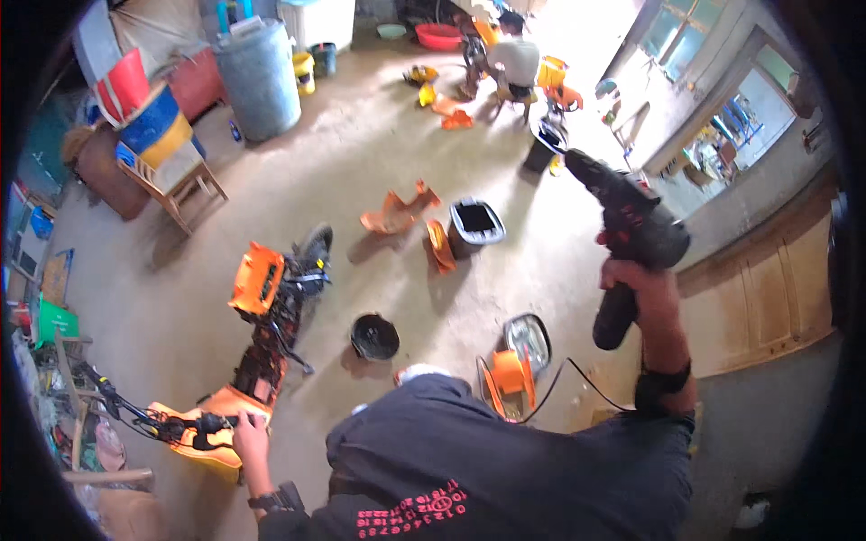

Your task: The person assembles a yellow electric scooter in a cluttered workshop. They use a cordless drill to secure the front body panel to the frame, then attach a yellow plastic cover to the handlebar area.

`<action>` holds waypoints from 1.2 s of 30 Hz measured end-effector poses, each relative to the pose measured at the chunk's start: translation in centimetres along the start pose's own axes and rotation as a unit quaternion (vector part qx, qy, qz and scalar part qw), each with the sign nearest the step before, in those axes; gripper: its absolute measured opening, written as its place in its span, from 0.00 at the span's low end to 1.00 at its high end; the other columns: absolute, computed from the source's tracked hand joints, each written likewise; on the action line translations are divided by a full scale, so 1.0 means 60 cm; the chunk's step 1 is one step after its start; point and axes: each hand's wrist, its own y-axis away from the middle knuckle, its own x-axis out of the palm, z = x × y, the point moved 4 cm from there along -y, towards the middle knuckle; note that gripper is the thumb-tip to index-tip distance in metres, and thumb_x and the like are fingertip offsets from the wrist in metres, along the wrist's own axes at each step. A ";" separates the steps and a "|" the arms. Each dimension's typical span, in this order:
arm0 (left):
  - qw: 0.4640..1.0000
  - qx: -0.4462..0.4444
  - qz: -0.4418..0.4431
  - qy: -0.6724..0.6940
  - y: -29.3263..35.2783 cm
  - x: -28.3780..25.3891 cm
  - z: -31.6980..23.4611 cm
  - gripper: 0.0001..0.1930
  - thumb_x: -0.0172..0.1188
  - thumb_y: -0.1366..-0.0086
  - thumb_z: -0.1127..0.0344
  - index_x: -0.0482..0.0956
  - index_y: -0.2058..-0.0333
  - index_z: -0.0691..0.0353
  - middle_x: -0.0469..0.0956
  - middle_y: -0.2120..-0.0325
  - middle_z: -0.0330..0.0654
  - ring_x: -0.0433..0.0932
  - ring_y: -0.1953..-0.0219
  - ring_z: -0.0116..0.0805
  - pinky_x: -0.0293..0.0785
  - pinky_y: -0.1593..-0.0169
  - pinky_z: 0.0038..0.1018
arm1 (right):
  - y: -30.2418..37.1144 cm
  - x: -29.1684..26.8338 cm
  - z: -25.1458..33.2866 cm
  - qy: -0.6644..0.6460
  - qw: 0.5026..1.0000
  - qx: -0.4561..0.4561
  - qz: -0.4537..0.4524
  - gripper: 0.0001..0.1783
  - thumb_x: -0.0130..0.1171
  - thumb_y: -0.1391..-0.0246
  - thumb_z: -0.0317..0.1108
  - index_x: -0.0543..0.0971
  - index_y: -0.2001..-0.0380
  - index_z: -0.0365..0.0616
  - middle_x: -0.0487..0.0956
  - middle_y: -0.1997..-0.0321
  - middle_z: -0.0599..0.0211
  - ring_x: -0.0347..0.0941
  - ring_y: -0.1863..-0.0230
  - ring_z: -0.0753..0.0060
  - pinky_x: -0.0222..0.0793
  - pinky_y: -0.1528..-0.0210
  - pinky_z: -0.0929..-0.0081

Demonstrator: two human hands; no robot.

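On the floor down left, orange scooter (262, 361) stretching away; left hand (248, 442) clasped on its handlebar (171, 424), right hand (636, 279) clenching drill (631, 243) aloft, far right.

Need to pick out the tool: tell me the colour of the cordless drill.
Black with red trim, the cordless drill in the head view.

Black-red cordless drill (631, 225) raised upright (chuck pointing up-left); orange scooter (257, 352) lying on floor, handlebar gripped.
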 end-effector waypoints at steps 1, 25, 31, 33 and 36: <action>1.000 -0.009 -0.005 0.003 0.014 -0.012 0.008 0.15 0.51 0.34 0.52 0.70 0.59 0.58 0.80 0.71 0.59 0.79 0.65 0.62 0.73 0.63 0.52 | -0.010 0.003 0.021 -0.048 0.999 -0.004 0.006 0.29 0.57 0.59 0.19 0.71 0.49 0.36 0.77 0.62 0.61 0.73 0.74 0.75 0.73 0.71 0.74; 0.993 -0.068 0.042 -0.081 0.289 -0.131 0.289 0.16 0.46 0.32 0.47 0.77 0.50 0.36 0.78 0.62 0.55 0.77 0.61 0.58 0.73 0.59 0.49 | -0.041 0.281 0.029 -0.022 0.915 0.105 0.389 0.27 0.57 0.53 0.19 0.70 0.46 0.38 0.78 0.61 0.65 0.73 0.73 0.79 0.75 0.70 0.76; 0.996 -0.088 -0.008 0.006 0.322 -0.209 0.367 0.16 0.46 0.32 0.49 0.77 0.50 0.37 0.78 0.62 0.53 0.76 0.60 0.58 0.73 0.57 0.48 | -0.050 0.296 0.019 -0.030 0.908 0.086 0.409 0.28 0.58 0.56 0.19 0.70 0.47 0.38 0.78 0.62 0.65 0.73 0.73 0.79 0.74 0.70 0.76; 0.996 -0.089 -0.004 -0.023 0.324 -0.210 0.416 0.16 0.46 0.32 0.49 0.77 0.50 0.37 0.78 0.62 0.52 0.76 0.60 0.58 0.73 0.57 0.48 | -0.047 0.298 0.014 -0.030 0.899 0.090 0.428 0.32 0.56 0.56 0.18 0.67 0.43 0.39 0.77 0.59 0.64 0.73 0.73 0.79 0.74 0.71 0.77; 0.986 -0.077 0.001 -0.150 0.318 -0.208 0.430 0.17 0.46 0.32 0.49 0.77 0.49 0.36 0.78 0.61 0.53 0.76 0.57 0.58 0.72 0.53 0.48 | -0.035 0.293 0.005 -0.026 0.900 0.099 0.424 0.33 0.56 0.57 0.18 0.68 0.43 0.40 0.77 0.59 0.64 0.73 0.73 0.79 0.74 0.72 0.76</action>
